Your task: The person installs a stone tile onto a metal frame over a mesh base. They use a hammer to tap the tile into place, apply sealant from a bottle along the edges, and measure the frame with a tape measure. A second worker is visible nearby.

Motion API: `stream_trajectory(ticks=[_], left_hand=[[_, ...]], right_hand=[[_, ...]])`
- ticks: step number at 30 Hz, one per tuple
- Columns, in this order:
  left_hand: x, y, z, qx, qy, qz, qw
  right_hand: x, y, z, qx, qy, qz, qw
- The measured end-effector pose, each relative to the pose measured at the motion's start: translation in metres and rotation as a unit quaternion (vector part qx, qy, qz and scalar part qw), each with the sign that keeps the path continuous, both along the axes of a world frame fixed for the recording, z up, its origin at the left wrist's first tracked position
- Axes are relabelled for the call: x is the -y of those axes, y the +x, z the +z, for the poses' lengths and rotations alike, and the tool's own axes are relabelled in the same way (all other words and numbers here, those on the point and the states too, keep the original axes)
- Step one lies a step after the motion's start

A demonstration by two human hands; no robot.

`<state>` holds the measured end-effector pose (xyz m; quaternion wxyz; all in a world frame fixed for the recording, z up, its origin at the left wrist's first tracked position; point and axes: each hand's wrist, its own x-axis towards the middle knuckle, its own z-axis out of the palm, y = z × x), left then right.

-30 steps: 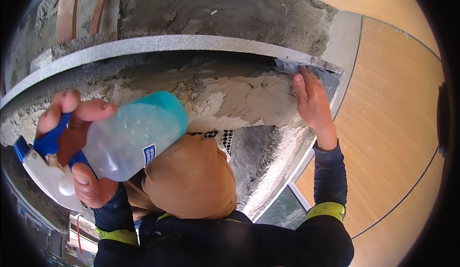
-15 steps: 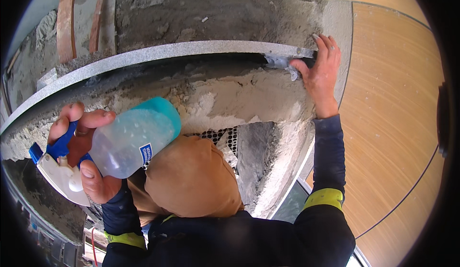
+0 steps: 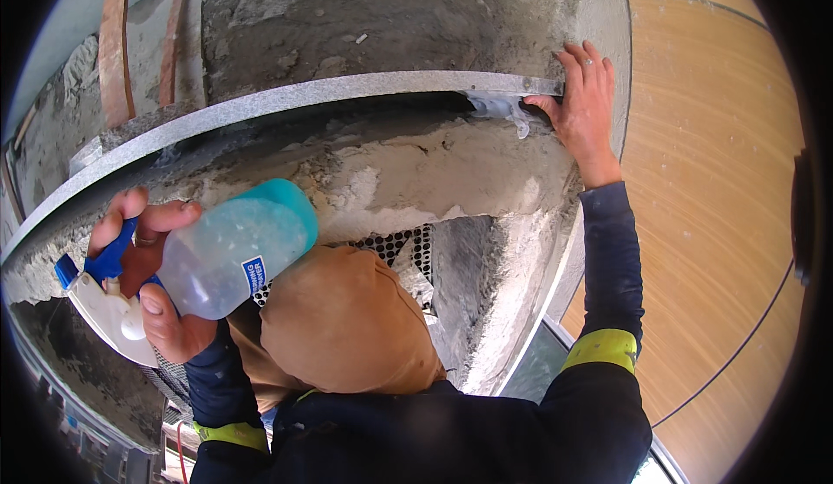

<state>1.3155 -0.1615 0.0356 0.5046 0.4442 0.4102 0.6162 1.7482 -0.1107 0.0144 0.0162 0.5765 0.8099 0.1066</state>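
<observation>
My left hand point(image 3: 165, 258) is wrapped round the neck of a spray bottle point(image 3: 234, 250). The bottle is clear with a turquoise base, and its white and blue trigger head point(image 3: 108, 297) points to the lower left. It lies tilted, with the base toward the upper right. At the far right, my right hand point(image 3: 586, 119) grips the end of a long speckled grey stone slab point(image 3: 347, 89), thumb at its near side and fingers beyond it. Beside the thumb, a piece of translucent plastic point(image 3: 503, 111) hangs from the gap under the slab.
Rough mortar point(image 3: 451, 167) forms a ledge in front of the slab. My brown-trousered knee point(image 3: 343, 319) is bent below it, near a perforated black sheet point(image 3: 412, 250). Wood-look panels point(image 3: 711, 180) stand at the right; wooden strips point(image 3: 115, 46) lean at the back left.
My right hand and the slab's end appear shifted slightly up and left in the view. The spray bottle has moved slightly left in my left hand, which keeps its grip.
</observation>
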Motion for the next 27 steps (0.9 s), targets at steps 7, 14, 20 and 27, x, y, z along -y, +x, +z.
stream_trajectory(ticks=[7,14,20,27], left_hand=[[-0.003,-0.002,-0.001,0.004,-0.004,-0.013,1.0],[-0.003,-0.002,0.0,0.003,-0.01,-0.011,1.0],[-0.003,-0.004,-0.001,0.008,-0.014,-0.017,1.0],[-0.005,-0.003,-0.002,0.006,-0.004,-0.016,1.0]], right_hand=[[-0.001,-0.001,0.0,-0.055,-0.003,-0.006,0.998],[-0.007,0.005,0.001,-0.073,-0.042,-0.01,0.996],[-0.005,0.008,-0.003,-0.064,-0.039,-0.003,0.997],[-0.002,0.009,-0.001,-0.065,-0.023,0.001,0.998]])
